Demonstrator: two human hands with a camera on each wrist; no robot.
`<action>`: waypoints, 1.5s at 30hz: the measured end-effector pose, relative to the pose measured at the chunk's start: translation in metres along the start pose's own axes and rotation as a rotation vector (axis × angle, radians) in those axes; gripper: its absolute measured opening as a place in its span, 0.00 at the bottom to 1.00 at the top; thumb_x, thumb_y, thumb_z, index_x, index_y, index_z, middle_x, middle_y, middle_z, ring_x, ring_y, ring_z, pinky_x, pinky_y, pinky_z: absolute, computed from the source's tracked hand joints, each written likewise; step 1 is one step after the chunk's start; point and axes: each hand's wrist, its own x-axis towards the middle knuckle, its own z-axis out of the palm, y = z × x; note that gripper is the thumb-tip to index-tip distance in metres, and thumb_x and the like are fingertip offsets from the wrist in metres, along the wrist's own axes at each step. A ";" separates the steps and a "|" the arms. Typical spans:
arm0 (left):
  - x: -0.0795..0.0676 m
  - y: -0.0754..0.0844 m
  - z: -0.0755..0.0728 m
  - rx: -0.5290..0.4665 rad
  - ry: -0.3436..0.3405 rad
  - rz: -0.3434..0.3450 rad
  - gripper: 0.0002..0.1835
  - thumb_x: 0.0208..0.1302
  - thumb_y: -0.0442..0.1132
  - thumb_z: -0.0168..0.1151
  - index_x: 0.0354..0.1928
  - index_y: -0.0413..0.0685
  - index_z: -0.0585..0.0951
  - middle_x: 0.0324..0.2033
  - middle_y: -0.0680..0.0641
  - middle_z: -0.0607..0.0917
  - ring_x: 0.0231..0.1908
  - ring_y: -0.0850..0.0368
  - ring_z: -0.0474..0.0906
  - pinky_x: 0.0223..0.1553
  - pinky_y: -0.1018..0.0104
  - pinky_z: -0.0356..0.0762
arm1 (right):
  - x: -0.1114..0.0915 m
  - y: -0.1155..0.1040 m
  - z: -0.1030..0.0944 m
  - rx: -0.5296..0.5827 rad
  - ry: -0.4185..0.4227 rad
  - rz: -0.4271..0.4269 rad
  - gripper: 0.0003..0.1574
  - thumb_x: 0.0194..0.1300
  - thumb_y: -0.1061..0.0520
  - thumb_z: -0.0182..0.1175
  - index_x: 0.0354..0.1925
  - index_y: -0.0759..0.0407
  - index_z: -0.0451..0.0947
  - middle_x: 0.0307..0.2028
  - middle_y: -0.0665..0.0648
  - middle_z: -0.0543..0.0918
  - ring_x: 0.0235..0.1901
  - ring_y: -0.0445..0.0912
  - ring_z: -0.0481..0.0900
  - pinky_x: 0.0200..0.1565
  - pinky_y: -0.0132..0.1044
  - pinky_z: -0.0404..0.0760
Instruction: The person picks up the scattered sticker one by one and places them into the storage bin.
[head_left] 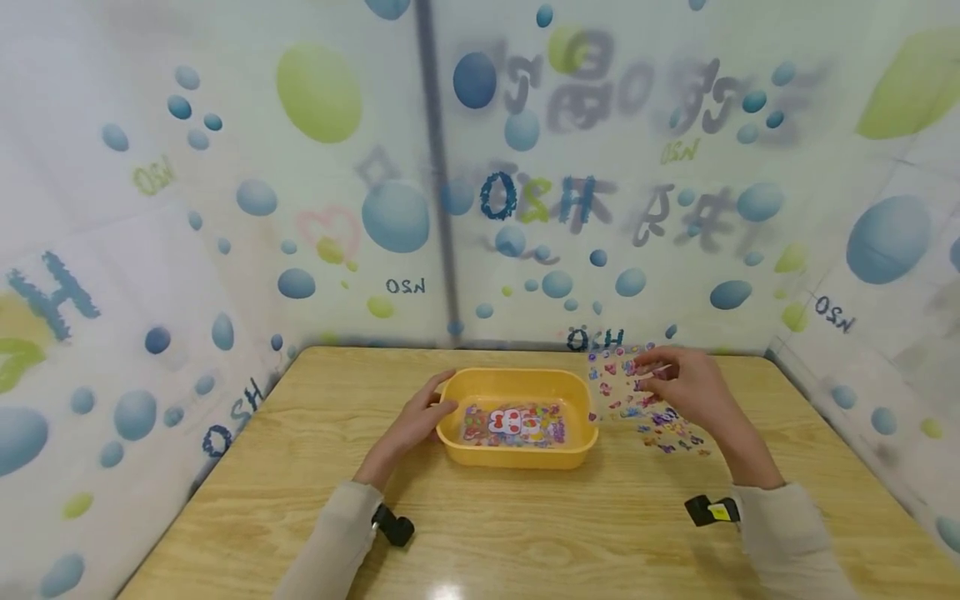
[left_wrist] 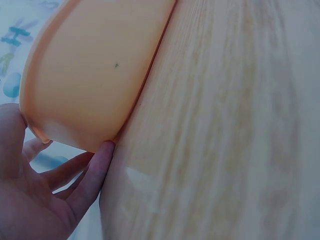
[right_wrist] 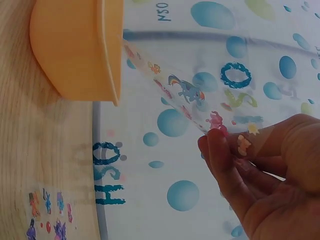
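A yellow plastic tub (head_left: 517, 457) stands on the table. My left hand (head_left: 420, 415) grips its left end, thumb at the rim and fingers along the outside wall, as the left wrist view shows of the hand (left_wrist: 60, 195) too. Inside the tub lies a colourful sticker pack (head_left: 517, 425) with white cartoon figures. My right hand (head_left: 693, 387) pinches a clear sticker sheet (head_left: 611, 383) by its right side, fingertips and thumb on the film. Raised and tilted, the sheet has its left edge at the tub's right rim. Small pony figures show on it in the right wrist view.
Another clear sticker sheet (head_left: 678, 437) lies flat on the wooden table (head_left: 525, 525), right of the tub and partly below the raised sheet. A white curtain (head_left: 525, 275) printed with blue and green spots closes off the back and sides of the table.
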 end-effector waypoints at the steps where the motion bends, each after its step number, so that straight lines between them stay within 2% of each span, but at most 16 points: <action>1: -0.003 0.003 -0.001 -0.001 -0.002 0.000 0.30 0.71 0.44 0.54 0.72 0.67 0.59 0.55 0.35 0.74 0.43 0.45 0.79 0.30 0.60 0.82 | 0.001 0.000 0.002 -0.002 -0.005 -0.007 0.15 0.64 0.63 0.61 0.50 0.61 0.80 0.43 0.63 0.85 0.30 0.45 0.84 0.29 0.32 0.82; 6: -0.003 0.000 -0.001 0.006 0.009 -0.004 0.30 0.70 0.45 0.54 0.71 0.70 0.60 0.52 0.37 0.75 0.41 0.47 0.78 0.31 0.61 0.81 | 0.006 -0.006 0.013 0.004 -0.043 -0.031 0.16 0.64 0.60 0.62 0.51 0.58 0.80 0.44 0.60 0.85 0.34 0.47 0.84 0.31 0.33 0.83; 8: 0.002 -0.007 0.000 0.013 0.022 -0.003 0.29 0.70 0.47 0.54 0.70 0.74 0.61 0.51 0.39 0.75 0.41 0.49 0.78 0.31 0.62 0.81 | 0.009 -0.010 0.018 0.005 -0.061 -0.029 0.16 0.65 0.60 0.61 0.51 0.57 0.80 0.45 0.60 0.85 0.36 0.48 0.84 0.32 0.34 0.83; 10: 0.002 -0.006 -0.001 0.012 0.019 -0.008 0.29 0.70 0.46 0.54 0.70 0.73 0.60 0.52 0.38 0.75 0.42 0.48 0.78 0.32 0.62 0.81 | 0.013 -0.016 0.024 0.001 -0.072 -0.033 0.15 0.64 0.61 0.61 0.51 0.57 0.80 0.46 0.59 0.84 0.37 0.48 0.84 0.32 0.35 0.83; 16: -0.008 0.012 -0.003 -0.003 -0.023 -0.022 0.31 0.71 0.42 0.53 0.73 0.63 0.58 0.57 0.33 0.73 0.47 0.40 0.78 0.34 0.57 0.82 | 0.026 -0.036 0.046 -0.024 -0.125 -0.066 0.14 0.64 0.61 0.61 0.49 0.57 0.81 0.43 0.57 0.84 0.37 0.47 0.83 0.32 0.35 0.83; 20: -0.017 0.026 -0.005 0.001 -0.046 -0.017 0.31 0.71 0.42 0.52 0.74 0.60 0.57 0.58 0.32 0.72 0.48 0.40 0.78 0.36 0.55 0.82 | 0.036 -0.049 0.063 -0.050 -0.175 -0.072 0.12 0.63 0.61 0.61 0.46 0.57 0.82 0.41 0.56 0.84 0.36 0.46 0.82 0.31 0.34 0.82; 26: -0.020 0.029 -0.005 -0.004 -0.046 -0.009 0.31 0.71 0.42 0.53 0.74 0.59 0.58 0.58 0.32 0.72 0.47 0.40 0.79 0.36 0.52 0.82 | 0.052 -0.066 0.089 -0.079 -0.258 -0.087 0.12 0.60 0.63 0.61 0.44 0.58 0.83 0.37 0.54 0.83 0.30 0.43 0.79 0.29 0.34 0.80; 31: -0.020 0.029 -0.006 0.005 -0.035 -0.008 0.31 0.71 0.43 0.53 0.73 0.60 0.59 0.57 0.33 0.73 0.48 0.40 0.78 0.36 0.55 0.82 | 0.064 -0.075 0.106 -0.028 -0.325 -0.065 0.15 0.58 0.63 0.63 0.45 0.60 0.83 0.39 0.54 0.83 0.29 0.42 0.80 0.31 0.36 0.81; 36: -0.015 0.021 -0.006 0.024 -0.038 -0.008 0.32 0.71 0.42 0.53 0.74 0.59 0.57 0.57 0.32 0.73 0.47 0.41 0.78 0.35 0.57 0.82 | 0.073 -0.076 0.118 0.030 -0.425 -0.023 0.17 0.61 0.62 0.60 0.49 0.62 0.82 0.42 0.56 0.85 0.29 0.42 0.80 0.33 0.39 0.82; 39: -0.007 0.011 -0.005 0.005 -0.029 -0.004 0.31 0.71 0.43 0.53 0.74 0.61 0.57 0.57 0.32 0.73 0.46 0.40 0.79 0.34 0.55 0.82 | 0.077 -0.074 0.122 0.023 -0.484 -0.003 0.18 0.63 0.63 0.57 0.52 0.63 0.81 0.41 0.57 0.85 0.23 0.43 0.77 0.28 0.37 0.79; 43: 0.000 0.000 -0.004 -0.012 -0.018 0.004 0.31 0.71 0.45 0.53 0.73 0.67 0.58 0.57 0.33 0.73 0.46 0.41 0.80 0.33 0.54 0.83 | 0.079 -0.069 0.126 -0.017 -0.514 0.023 0.16 0.61 0.67 0.57 0.47 0.64 0.83 0.35 0.57 0.85 0.18 0.47 0.75 0.23 0.36 0.75; 45: 0.001 -0.002 -0.003 -0.003 -0.011 0.009 0.31 0.71 0.46 0.54 0.72 0.69 0.59 0.57 0.34 0.74 0.45 0.43 0.80 0.32 0.56 0.83 | 0.078 -0.065 0.128 -0.037 -0.514 0.055 0.13 0.59 0.68 0.58 0.42 0.64 0.83 0.31 0.57 0.84 0.19 0.50 0.79 0.24 0.38 0.79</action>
